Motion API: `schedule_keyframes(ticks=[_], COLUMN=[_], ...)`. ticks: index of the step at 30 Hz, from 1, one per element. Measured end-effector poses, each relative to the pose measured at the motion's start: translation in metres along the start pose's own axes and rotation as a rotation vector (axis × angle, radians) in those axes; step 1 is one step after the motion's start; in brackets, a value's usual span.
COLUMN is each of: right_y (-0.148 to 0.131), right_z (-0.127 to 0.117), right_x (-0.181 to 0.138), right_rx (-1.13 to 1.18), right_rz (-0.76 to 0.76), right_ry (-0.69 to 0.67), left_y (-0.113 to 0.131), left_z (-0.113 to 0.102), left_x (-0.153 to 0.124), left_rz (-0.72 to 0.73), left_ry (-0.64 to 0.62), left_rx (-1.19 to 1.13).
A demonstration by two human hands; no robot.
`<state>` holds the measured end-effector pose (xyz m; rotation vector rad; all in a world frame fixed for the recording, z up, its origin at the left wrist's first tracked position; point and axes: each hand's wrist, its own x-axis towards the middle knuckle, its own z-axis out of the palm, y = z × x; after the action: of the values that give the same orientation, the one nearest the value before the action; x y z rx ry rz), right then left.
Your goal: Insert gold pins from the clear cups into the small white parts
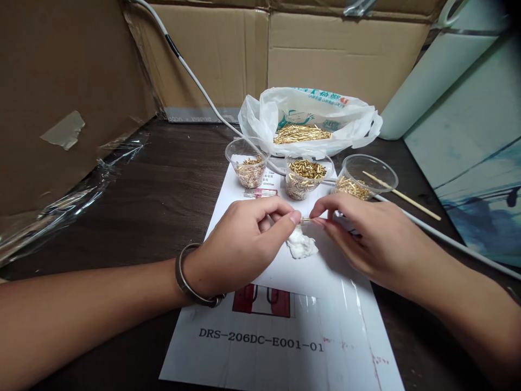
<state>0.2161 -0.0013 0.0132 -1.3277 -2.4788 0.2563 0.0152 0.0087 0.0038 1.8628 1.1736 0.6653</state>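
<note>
A thin brass pin [305, 219] is seen pinched at one end by the thumb and forefinger of the left hand [244, 239] and at the other end by the fingertips of the right hand [358, 233]; both hands are closed on it, and it is held level just above a white printed sheet [285, 347] laid on a dark wooden table [163, 190]; a crumpled white wad [302, 247] is seen on the sheet directly beneath the pin, just beside the left thumb; a metal bangle [190, 279] is worn on the left wrist. Three clear plastic cups are lined up beyond the hands, each partly filled with brass pins: the left cup [248, 162], the middle cup [308, 176] and the right cup [366, 175]; a wooden stick [402, 196] is propped across the rim of the right cup. Behind the cups, more brass pins are heaped in an opened white plastic bag [313, 111]; a white cable [195, 81] is run across the table past the bag; the table is backed by cardboard boxes [325, 49].
</note>
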Motion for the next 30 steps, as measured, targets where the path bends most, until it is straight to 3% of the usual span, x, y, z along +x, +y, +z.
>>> schedule_keyframes(ticks=[10,30], right_y=[0.0054,0.0017], right_z=[0.0053,0.0101], right_x=[-0.0015,-0.0012], right_rx=[-0.017,0.045], right_rz=[-0.077,-0.082], right_ry=[0.153,0.147], left_y=[-0.0046,-0.0058], left_z=[0.0013,0.0013], left_x=[0.0012,0.0042], left_rz=[-0.010,-0.004], left_ry=[-0.001,-0.014], left_rx=[-0.080,-0.055])
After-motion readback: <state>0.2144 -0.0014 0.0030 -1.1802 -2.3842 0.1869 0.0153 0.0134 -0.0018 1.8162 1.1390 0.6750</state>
